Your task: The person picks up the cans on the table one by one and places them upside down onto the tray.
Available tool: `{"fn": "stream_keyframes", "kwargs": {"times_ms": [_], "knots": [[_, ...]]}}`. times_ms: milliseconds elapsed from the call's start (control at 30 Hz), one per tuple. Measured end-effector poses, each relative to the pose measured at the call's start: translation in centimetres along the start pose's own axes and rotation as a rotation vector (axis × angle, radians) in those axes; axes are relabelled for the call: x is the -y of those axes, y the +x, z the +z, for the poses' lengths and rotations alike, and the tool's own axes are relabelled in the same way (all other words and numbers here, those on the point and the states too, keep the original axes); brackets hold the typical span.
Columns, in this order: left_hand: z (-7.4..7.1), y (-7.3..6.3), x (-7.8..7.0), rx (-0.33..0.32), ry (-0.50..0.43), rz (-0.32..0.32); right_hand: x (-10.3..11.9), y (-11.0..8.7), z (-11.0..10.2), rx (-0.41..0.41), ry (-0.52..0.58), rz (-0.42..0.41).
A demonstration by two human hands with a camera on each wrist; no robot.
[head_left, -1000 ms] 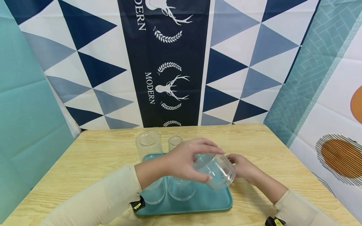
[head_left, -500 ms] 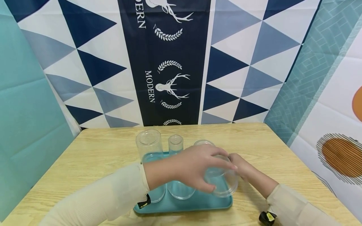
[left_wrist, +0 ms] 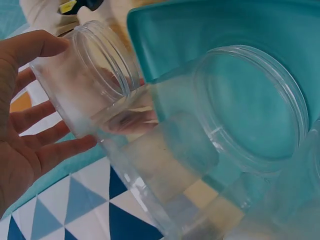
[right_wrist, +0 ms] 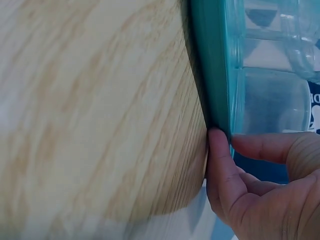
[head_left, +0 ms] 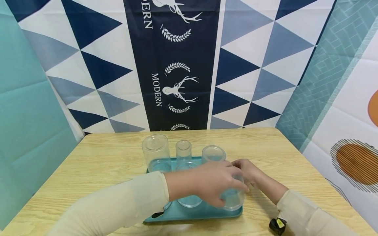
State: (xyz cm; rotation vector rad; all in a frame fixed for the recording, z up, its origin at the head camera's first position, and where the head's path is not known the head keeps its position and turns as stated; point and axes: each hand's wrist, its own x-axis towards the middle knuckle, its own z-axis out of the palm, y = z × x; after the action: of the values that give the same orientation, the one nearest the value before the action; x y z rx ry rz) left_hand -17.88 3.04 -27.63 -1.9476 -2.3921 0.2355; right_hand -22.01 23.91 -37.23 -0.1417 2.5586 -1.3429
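Note:
My left hand (head_left: 211,182) holds a clear jar (head_left: 233,198), mouth down, at the tray's front right. In the left wrist view, thumb and spread fingers lie around that jar (left_wrist: 70,87). A teal tray (head_left: 195,215) bears several more clear upturned jars: a tall one (head_left: 155,147) back left, a narrow one (head_left: 183,151) back middle, another (head_left: 214,153) back right, and one (head_left: 190,201) front middle. My left arm hides much of the front left. My right hand (head_left: 248,172) pinches the tray's right rim, thumb and finger astride it in the right wrist view (right_wrist: 265,185).
The tray lies on a light wooden table (head_left: 103,157). A patterned cloth (head_left: 177,65) hangs behind the table, with a teal cloth (head_left: 32,131) at left and a printed one (head_left: 339,147) at right. Jars stand close together on the tray.
The jar in my left hand has gone from tilted to mouth down and lowered at the tray's front right. My right hand stays near the tray's right edge.

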Motion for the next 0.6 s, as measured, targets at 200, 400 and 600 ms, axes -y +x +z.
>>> {"fn": "stream_keyframes", "kwargs": {"times_ms": [200,400,600], "knots": [[0.9,1.0,0.1,0.069,0.020,0.001,0.0,0.2,0.0,0.002,0.015,0.037],[1.6,1.5,0.2,0.130,0.001,-0.026,-0.1,0.2,0.1,0.010,0.064,0.047],[2.5,2.2,-0.1,0.188,0.010,-0.042,-0.2,0.2,0.1,0.013,0.102,0.057]]}}
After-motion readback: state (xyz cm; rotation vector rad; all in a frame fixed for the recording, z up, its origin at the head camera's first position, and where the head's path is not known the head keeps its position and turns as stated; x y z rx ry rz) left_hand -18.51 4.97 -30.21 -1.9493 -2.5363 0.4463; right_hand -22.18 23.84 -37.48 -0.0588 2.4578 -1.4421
